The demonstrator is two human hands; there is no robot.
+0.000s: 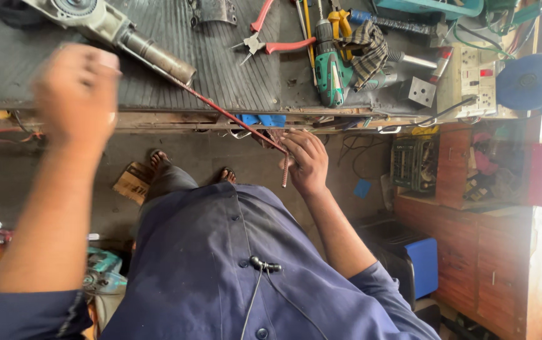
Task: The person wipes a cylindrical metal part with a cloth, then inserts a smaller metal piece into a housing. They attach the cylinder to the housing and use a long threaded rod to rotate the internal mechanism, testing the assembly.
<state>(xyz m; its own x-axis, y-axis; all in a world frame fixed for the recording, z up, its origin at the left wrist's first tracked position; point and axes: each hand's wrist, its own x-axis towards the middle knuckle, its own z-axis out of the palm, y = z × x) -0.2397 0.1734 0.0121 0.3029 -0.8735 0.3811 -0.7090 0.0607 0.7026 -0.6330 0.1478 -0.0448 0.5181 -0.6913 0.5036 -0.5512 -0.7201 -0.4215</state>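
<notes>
Thin red rod (233, 116) slanting from the grey tool (113, 28) on the ribbed bench mat (220, 69) down-right to the bench edge, lower end pinched in closed right hand (307, 162). Left hand (76, 94) blurred above the mat, grip impossible to tell. Pliers (271, 41), green drill (331, 69) beyond; wooden cabinet (472, 252) alongside.
</notes>
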